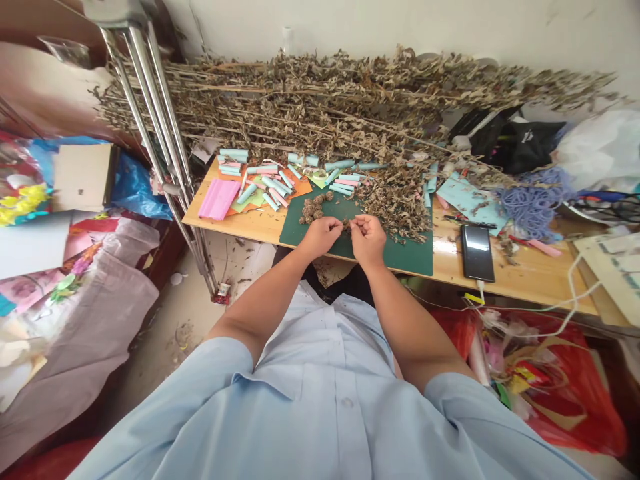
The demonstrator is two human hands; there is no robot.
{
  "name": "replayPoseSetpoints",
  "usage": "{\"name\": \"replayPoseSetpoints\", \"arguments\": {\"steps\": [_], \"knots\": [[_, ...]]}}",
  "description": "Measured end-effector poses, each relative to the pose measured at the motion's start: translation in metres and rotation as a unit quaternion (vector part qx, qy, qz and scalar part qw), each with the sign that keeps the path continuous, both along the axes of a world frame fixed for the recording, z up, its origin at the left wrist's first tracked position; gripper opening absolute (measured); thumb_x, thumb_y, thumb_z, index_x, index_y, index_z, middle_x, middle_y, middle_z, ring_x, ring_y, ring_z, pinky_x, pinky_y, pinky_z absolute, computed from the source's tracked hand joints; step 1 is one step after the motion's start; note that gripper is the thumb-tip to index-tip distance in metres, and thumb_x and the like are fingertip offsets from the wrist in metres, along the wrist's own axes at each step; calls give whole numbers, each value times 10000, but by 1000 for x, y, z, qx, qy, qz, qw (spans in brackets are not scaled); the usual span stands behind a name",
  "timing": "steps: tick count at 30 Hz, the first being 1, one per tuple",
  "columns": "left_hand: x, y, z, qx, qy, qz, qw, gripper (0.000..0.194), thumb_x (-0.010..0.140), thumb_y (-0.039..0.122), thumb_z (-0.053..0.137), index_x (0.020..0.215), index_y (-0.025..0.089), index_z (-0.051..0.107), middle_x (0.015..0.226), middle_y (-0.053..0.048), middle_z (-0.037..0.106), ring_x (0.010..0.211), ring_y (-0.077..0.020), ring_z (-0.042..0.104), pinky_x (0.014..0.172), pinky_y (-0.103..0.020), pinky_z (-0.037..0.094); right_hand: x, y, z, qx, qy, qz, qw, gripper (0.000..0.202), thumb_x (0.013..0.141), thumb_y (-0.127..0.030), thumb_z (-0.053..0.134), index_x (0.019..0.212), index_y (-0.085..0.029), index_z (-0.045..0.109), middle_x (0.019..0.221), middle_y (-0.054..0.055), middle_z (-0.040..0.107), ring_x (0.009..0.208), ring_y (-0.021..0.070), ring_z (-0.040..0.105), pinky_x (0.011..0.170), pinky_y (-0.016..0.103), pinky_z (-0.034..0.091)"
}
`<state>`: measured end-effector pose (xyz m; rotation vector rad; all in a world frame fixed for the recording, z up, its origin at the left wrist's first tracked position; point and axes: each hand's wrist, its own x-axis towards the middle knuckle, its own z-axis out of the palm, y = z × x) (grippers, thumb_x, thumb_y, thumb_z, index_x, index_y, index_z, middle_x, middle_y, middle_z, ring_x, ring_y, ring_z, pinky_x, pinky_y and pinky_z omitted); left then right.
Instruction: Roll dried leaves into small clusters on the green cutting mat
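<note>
My left hand (323,237) and my right hand (369,239) meet over the front of a dark green mat (419,259), fingers pinched. Between the fingertips is a small brown clump of dried leaves (347,225), partly covered by the fingers. Just beyond my left hand sits a small heap of rolled brown leaf balls (313,208). A loose pile of dried leaves (395,203) spreads over the mat behind and right of my right hand.
Long dried leafy stalks (310,100) lie along the wall. Rolled blue and pink papers (273,187) cover the table's left part. A plugged-in phone (477,253) and blue cord (533,200) lie right. Metal crutches (160,120) lean at left; a red bag (565,380) is below right.
</note>
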<state>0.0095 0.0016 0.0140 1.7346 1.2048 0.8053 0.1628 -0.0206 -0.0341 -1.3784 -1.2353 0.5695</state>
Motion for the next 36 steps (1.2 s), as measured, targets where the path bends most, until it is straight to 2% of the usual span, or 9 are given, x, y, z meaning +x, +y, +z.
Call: {"name": "replayPoseSetpoints", "arguments": {"steps": [4, 13, 20, 24, 27, 32, 36], "knots": [[-1, -1, 2, -20, -3, -6, 1000, 229, 902, 292, 543, 819, 140, 693, 667, -12, 618, 710, -143, 551, 695, -251, 428, 0, -1, 1, -1, -30, 14, 999, 239, 895, -357, 626, 1086, -213, 632, 951, 66, 753, 784, 194, 714, 799, 369, 589], [0, 1, -2, -10, 2, 8, 1000, 243, 911, 280, 523, 806, 143, 695, 672, -10, 616, 695, -141, 530, 689, -257, 418, -1, -8, 6, 27, -64, 49, 996, 235, 911, -349, 632, 1104, -216, 649, 993, 74, 763, 777, 197, 719, 803, 368, 583], [1, 3, -6, 27, 17, 6, 999, 225, 901, 247, 530, 796, 142, 700, 756, -26, 663, 726, -140, 553, 710, -256, 412, -2, -9, 10, 16, -104, 35, 994, 217, 919, -338, 605, 1097, -223, 650, 976, 69, 763, 770, 195, 714, 813, 365, 580], [2, 3, -6, 26, 24, 13, 999, 225, 903, 259, 540, 810, 143, 710, 777, -37, 685, 749, -149, 573, 717, -259, 420, -2, -7, 5, 13, -79, 34, 996, 228, 913, -339, 601, 1104, -219, 638, 966, 66, 756, 765, 189, 710, 796, 358, 580], [2, 2, -6, 17, 21, 16, 1000, 229, 906, 270, 543, 815, 145, 712, 759, -36, 680, 745, -151, 579, 709, -256, 427, 0, -3, 1, 10, -42, 16, 999, 230, 904, -345, 604, 1089, -213, 633, 955, 68, 750, 755, 187, 704, 771, 352, 582], [0, 2, -4, -23, 4, 22, 999, 236, 910, 301, 550, 849, 142, 713, 698, -25, 651, 700, -144, 585, 696, -247, 448, 3, 3, -4, 22, -19, -72, 997, 201, 890, -367, 614, 1019, -213, 631, 908, 47, 730, 654, 167, 652, 710, 338, 563], [-1, 1, -3, -35, -8, 23, 999, 240, 906, 317, 556, 863, 141, 713, 678, -19, 638, 668, -137, 580, 688, -247, 451, 5, 5, -6, 10, -35, -78, 996, 181, 873, -347, 626, 1000, -218, 637, 886, 25, 718, 611, 153, 623, 689, 321, 549]]}}
